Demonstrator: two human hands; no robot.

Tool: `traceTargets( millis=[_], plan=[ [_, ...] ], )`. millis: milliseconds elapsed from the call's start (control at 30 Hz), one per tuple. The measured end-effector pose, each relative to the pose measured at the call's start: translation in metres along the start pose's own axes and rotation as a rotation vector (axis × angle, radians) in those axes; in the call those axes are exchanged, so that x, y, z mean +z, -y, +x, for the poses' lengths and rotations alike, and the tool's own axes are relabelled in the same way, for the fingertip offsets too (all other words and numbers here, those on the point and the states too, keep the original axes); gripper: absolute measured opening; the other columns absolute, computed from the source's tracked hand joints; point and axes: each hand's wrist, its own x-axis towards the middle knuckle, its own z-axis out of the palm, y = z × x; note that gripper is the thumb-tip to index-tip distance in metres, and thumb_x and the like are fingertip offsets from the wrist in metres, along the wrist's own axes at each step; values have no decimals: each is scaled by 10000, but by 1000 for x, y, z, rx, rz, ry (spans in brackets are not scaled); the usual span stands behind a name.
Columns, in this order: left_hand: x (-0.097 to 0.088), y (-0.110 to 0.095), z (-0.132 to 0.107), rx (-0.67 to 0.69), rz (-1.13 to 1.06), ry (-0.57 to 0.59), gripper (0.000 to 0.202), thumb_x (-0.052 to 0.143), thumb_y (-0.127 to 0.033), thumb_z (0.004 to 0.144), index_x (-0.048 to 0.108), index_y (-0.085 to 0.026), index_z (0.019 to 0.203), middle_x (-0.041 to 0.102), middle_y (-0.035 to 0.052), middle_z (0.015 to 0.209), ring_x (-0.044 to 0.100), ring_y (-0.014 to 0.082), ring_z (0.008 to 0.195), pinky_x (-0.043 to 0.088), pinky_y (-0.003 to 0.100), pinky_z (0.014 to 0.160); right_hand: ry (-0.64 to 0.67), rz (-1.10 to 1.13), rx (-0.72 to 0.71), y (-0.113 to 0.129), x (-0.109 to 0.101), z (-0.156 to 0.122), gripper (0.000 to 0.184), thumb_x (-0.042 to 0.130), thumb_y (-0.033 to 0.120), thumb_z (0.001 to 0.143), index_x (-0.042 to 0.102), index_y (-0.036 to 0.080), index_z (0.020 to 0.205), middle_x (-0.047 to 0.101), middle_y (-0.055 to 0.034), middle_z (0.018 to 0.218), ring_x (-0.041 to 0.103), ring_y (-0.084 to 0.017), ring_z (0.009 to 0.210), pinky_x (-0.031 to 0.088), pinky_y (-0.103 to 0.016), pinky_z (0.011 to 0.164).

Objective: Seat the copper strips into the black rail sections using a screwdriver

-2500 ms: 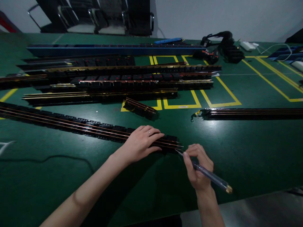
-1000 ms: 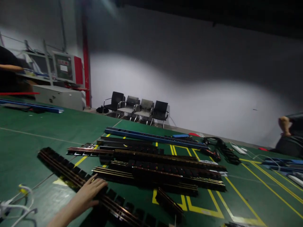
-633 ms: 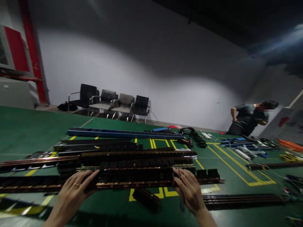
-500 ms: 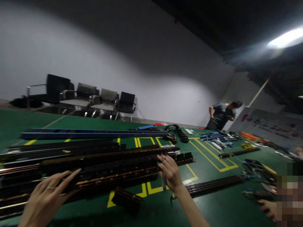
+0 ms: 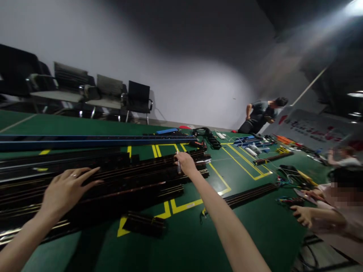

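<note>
My left hand [image 5: 66, 189] lies flat with fingers spread on a long black rail strip with copper conductors [image 5: 119, 181] in a pile of similar strips on the green table [image 5: 184, 241]. My right hand [image 5: 185, 162] reaches far out to the strips' right end. Its fingers are closed on a thin clear-handled screwdriver [image 5: 178, 165], which points down beside the palm. Whether the right hand also grips a strip is hidden by the hand itself.
A short black strip piece [image 5: 144, 223] lies near the front. Another long strip [image 5: 252, 193] lies to the right, a blue rail [image 5: 93, 141] at the back. Yellow floor-mark lines cross the table. Other people work at the right edge [image 5: 329, 211] and far end [image 5: 259, 115]. Chairs [image 5: 136, 99] line the wall.
The view has swung up and rightward from the near strip. My right hand has reached farther out along the pile with the screwdriver. My left hand has settled flat on the strips.
</note>
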Motion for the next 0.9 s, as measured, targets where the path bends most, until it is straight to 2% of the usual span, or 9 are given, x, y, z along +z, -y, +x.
traceTargets(
  millis=[33,100,200,300,400,533,667,767,900],
  plan=[
    [4,4,2,25,83,85,523,345,-595,970,572,-304,1341,649,55,1213,586,263,1051,506,382,838,25,20,9,-3,10,5,285,577,326,955,628,126,1151,636,-88,1198,600,-178,1157,473,-427,1063],
    [13,8,2,10,108,188,523,345,-574,981,583,-262,1327,664,51,1197,600,258,1064,505,388,867,64,55,26,-7,32,11,319,559,373,965,629,129,1159,646,-83,1161,622,-165,1103,510,-405,1015],
    [24,5,-2,-57,116,222,577,329,-549,991,512,-188,1402,633,104,1283,591,288,1147,473,454,970,74,103,52,-6,62,8,372,532,394,979,599,144,1246,642,-96,1204,631,-169,1118,522,-400,1011],
    [31,-8,-11,-70,119,225,667,346,-565,972,384,-157,1499,430,163,1518,410,336,1396,356,506,1119,28,146,78,4,86,-5,425,510,401,984,562,147,1322,569,-137,1370,543,-214,1304,472,-423,1097],
    [29,-23,-22,-11,61,300,662,323,-549,980,305,-198,1542,262,109,1620,215,281,1516,212,484,1218,-31,173,103,15,102,-23,474,460,414,995,514,132,1373,427,-146,1521,366,-239,1467,424,-411,1153],
    [19,-36,-40,12,65,342,647,306,-526,992,265,-214,1556,124,106,1651,120,278,1540,178,500,1229,-76,183,104,24,109,-46,486,422,431,1002,497,135,1381,391,-134,1549,359,-240,1470,408,-423,1150],
    [8,-44,-67,113,60,356,632,355,-563,975,325,-269,1534,210,75,1635,191,271,1526,209,507,1223,-98,169,57,29,107,-67,567,554,463,939,473,163,1413,462,-114,1499,381,-236,1443,356,-429,1174],
    [1,-49,-85,160,69,345,651,390,-600,956,324,-301,1531,229,51,1632,232,264,1515,209,502,1225,-119,140,46,31,102,-75,572,617,438,902,493,172,1393,499,-122,1450,396,-259,1408,365,-443,1135],
    [-8,-54,-88,152,59,315,752,412,-620,943,189,-278,1574,267,64,1621,283,269,1492,241,489,1209,-145,82,20,34,88,-73,585,725,416,818,546,179,1322,599,-129,1235,489,-279,1232,390,-430,1051]
  ],
)
